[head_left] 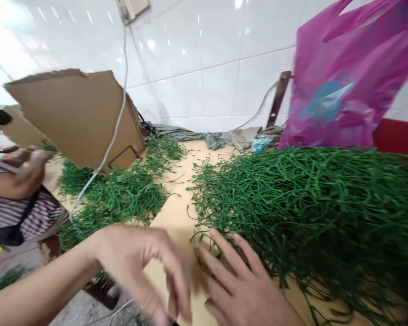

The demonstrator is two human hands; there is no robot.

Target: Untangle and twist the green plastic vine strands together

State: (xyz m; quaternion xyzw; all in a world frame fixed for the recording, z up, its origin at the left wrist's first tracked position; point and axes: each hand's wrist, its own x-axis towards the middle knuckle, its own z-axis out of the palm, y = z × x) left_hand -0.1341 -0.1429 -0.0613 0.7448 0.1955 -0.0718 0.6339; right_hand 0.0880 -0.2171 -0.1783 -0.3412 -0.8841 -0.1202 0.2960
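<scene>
At the table's [175, 213] near edge, your left hand [132, 253] is half curled, your right hand [241, 285] spread beside green stems [292, 194]; both empty.

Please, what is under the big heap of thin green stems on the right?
Under the heap of thin green stems, a flat tan tabletop shows at its left and near edges. Whatever lies beneath its middle is covered.

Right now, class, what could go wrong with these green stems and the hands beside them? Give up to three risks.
The right hand is spread at the edge of the right pile of stems, so a sweep might scatter loose ones. The left pile lies close by, so stems might mix. The white cable hangs across the left pile in this view and might snag.
</scene>
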